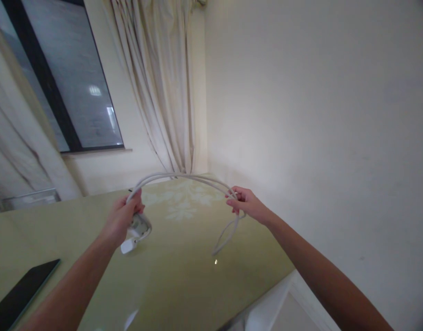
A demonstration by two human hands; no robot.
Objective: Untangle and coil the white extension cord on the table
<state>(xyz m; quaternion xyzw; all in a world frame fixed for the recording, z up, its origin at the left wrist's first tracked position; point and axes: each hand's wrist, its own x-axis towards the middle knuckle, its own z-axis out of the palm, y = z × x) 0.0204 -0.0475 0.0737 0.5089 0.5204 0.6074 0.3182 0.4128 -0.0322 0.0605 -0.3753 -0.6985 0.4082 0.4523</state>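
A white power cord point(184, 175) arches in a doubled loop between my two hands above the table. My left hand point(123, 215) is closed round the cord's left end. Just below that hand hangs a white and grey block with sockets on it, which looks like a small power strip point(141, 225), partly hidden by my fingers. A white plug-like piece point(128, 245) dangles under it. My right hand point(245, 202) pinches the cord's right side between thumb and fingers. From there a looser loop of cord droops toward the tabletop.
The glossy pale green table point(184, 285) has a white leaf pattern. A dark flat panel-like object point(23, 292) lies at its left. Behind stand beige curtains point(163, 82) and a dark-framed window point(70, 78). A bare wall point(318, 115) borders the right, with a white piece of furniture point(283, 308) below.
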